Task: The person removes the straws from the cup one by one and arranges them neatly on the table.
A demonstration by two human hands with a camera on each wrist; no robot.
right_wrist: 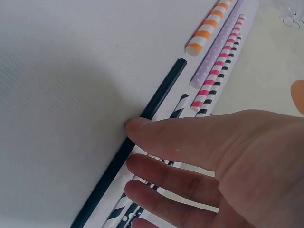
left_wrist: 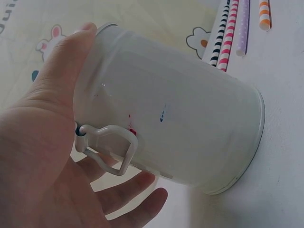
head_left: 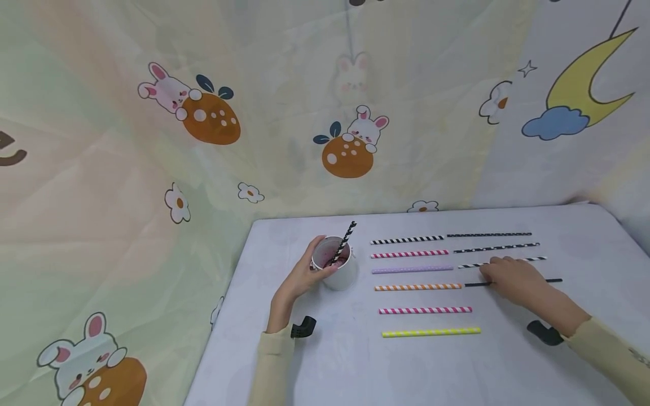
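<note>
My left hand (head_left: 299, 276) holds a white metal pail (head_left: 341, 279) at its rim, thumb on one side and fingers round the other, as the left wrist view shows. A black-and-white patterned paper straw (head_left: 347, 237) leans inside the pail, its top sticking out. Over the right column of straws is my right hand (head_left: 515, 282), its thumb tip overlapping a plain black straw (right_wrist: 164, 90) in the right wrist view. Its fingers are relaxed and slightly apart, with nothing held between them. Just beyond lies a black-and-white striped straw (head_left: 537, 258), partly hidden by this hand.
A left column of straws lies in rows: black-striped (head_left: 406, 240), pink-striped (head_left: 409, 254), lilac dotted (head_left: 412, 269), orange-striped (head_left: 418, 287), another pink-striped (head_left: 425, 310) and yellow (head_left: 431, 332). Two black patterned straws (head_left: 496, 248) lie at the back right. A printed cloth (head_left: 284, 141) hangs behind the white table (head_left: 345, 366).
</note>
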